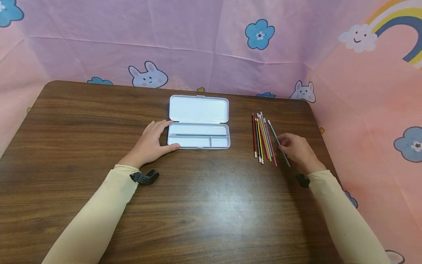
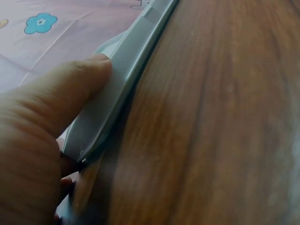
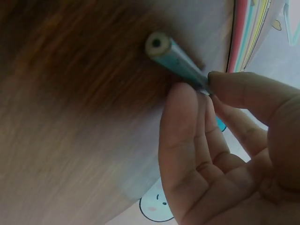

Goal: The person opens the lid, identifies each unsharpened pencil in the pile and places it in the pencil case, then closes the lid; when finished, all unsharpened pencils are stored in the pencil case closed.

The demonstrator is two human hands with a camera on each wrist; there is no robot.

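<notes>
A white pencil case (image 1: 199, 141) lies with its lid (image 1: 199, 109) raised back in the head view. One dark green pencil (image 1: 197, 135) rests in its long rear compartment. My left hand (image 1: 150, 143) grips the case's left end, thumb at the front wall and fingers towards the hinge; the left wrist view shows the thumb (image 2: 89, 77) against that wall. At the right, my right hand (image 1: 296, 149) pinches a grey-green pencil (image 1: 273, 132) between thumb and fingers. Its blunt, unsharpened end faces the right wrist camera. Beside it lies a loose bunch of several coloured pencils (image 1: 262, 137).
A brown wooden table (image 1: 204, 205) carries everything. Behind it and along its right side hangs a pink and purple printed cloth (image 1: 197, 36). The front of the case has small divided compartments.
</notes>
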